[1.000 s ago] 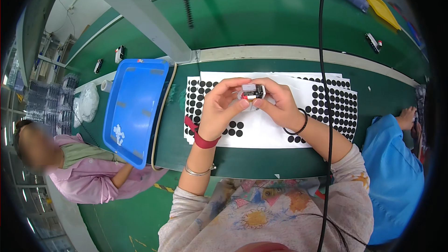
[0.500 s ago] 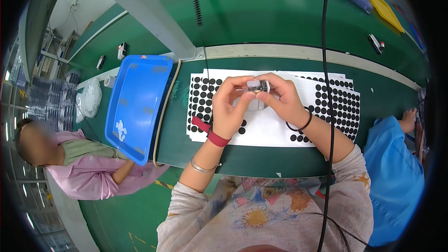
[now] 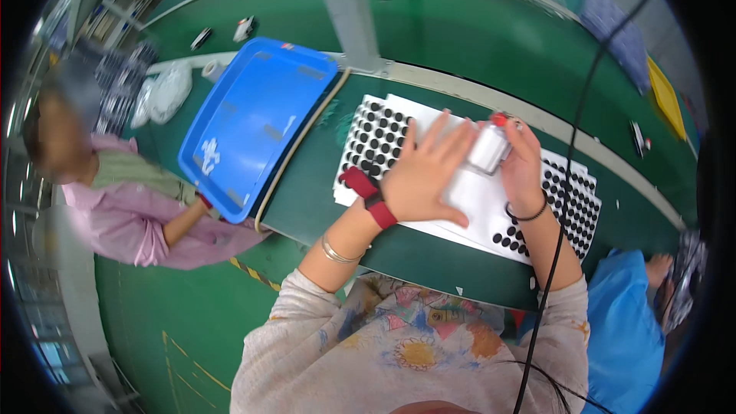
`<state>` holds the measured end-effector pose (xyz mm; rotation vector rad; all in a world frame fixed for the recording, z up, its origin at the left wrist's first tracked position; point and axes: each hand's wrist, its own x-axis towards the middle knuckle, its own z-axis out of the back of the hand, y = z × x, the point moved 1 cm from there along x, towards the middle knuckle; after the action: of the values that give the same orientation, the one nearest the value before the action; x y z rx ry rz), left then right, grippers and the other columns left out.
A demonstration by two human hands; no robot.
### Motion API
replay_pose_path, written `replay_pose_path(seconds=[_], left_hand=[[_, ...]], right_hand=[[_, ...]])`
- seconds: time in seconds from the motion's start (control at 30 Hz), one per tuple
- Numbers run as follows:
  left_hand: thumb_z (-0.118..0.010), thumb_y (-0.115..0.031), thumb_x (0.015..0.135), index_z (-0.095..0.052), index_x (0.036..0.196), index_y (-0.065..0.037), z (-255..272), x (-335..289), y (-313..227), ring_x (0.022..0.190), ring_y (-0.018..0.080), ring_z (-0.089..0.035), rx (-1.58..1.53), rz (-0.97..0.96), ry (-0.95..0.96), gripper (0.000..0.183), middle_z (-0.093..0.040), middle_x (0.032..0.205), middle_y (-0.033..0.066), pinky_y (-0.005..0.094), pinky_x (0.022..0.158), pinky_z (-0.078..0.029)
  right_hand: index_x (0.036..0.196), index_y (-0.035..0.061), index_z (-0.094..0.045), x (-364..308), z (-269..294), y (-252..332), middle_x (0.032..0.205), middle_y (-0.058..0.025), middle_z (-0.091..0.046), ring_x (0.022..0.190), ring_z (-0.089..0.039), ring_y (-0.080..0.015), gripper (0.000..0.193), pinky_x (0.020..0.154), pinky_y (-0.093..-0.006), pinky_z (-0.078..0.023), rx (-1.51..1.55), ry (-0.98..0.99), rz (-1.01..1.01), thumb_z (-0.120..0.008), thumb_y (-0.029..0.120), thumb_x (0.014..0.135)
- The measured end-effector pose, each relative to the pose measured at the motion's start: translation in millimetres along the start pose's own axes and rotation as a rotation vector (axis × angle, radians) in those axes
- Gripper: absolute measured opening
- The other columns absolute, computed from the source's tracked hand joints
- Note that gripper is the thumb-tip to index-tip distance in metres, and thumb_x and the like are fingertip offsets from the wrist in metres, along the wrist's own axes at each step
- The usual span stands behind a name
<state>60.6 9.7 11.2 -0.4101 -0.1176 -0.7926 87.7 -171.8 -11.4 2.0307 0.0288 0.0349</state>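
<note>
My right hand [image 3: 524, 169] grips a small clear-and-white box with a red knob [image 3: 486, 150] by its right side, fingers curled around its edge. Beside it, my left hand [image 3: 426, 181] is spread, palm down, over the white sheets of round black stickers [image 3: 477, 215]. The left fingertips come close to the box's left side; whether they touch it, I cannot tell. Rows of black dots show on both sides of my hands, while the middle of the top sheet is bare white.
A blue tray [image 3: 257, 115] with small white pieces [image 3: 209, 155] stands at the left. Behind it lie a plastic bag [image 3: 167, 92] and small devices [image 3: 244, 28]. A black cable [image 3: 568, 184] hangs in front of my right arm. A person in pink [image 3: 130, 222] sits left.
My left hand has let go of the small box and spread out flat. My right hand has carried the box rightward. The whole view has tilted and shifted.
</note>
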Motion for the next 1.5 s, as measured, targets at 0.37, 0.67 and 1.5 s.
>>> replay_pose_path(seconds=[0.37, 0.67, 1.5], left_hand=[[-0.073, -0.049, 0.057, -0.038, 0.132, -0.024, -21, -8, -21, 0.135, 0.0339, -0.011, -0.110, -0.164, 0.093, 0.087, -0.020, 0.145, 0.0096, 0.0664, 0.100, -0.009], [-0.067, -0.056, 0.061, -0.033, 0.136, -0.024, -20, 6, -29, 0.133, 0.0358, -0.016, -0.060, -0.154, 0.085, 0.089, -0.022, 0.144, 0.0112, 0.0670, 0.098, -0.012], [-0.068, -0.018, 0.070, -0.049, 0.064, -0.009, -29, 4, -26, 0.062, 0.0199, -0.046, 0.163, -0.158, -0.286, 0.022, -0.047, 0.062, 0.0026, 0.0311, 0.055, -0.038]], right_hand=[[0.100, 0.0042, -0.051, 97, 24, 12, 0.088, -0.0086, -0.059, 0.077, -0.062, -0.0182, 0.032, 0.066, -0.0317, -0.052, -0.164, -0.094, -0.175, -0.054, 0.034, 0.088], [0.105, 0.0083, -0.060, 210, 43, -24, 0.102, -0.0110, -0.062, 0.097, -0.055, -0.0281, 0.036, 0.081, -0.0374, -0.043, -1.288, -0.118, 0.509, -0.055, 0.037, 0.084], [0.130, 0.0227, -0.040, 164, 211, 101, 0.145, -0.0059, -0.023, 0.135, -0.014, -0.0233, 0.050, 0.101, -0.0624, -0.012, -2.345, -0.844, 0.101, -0.049, 0.042, 0.085]])
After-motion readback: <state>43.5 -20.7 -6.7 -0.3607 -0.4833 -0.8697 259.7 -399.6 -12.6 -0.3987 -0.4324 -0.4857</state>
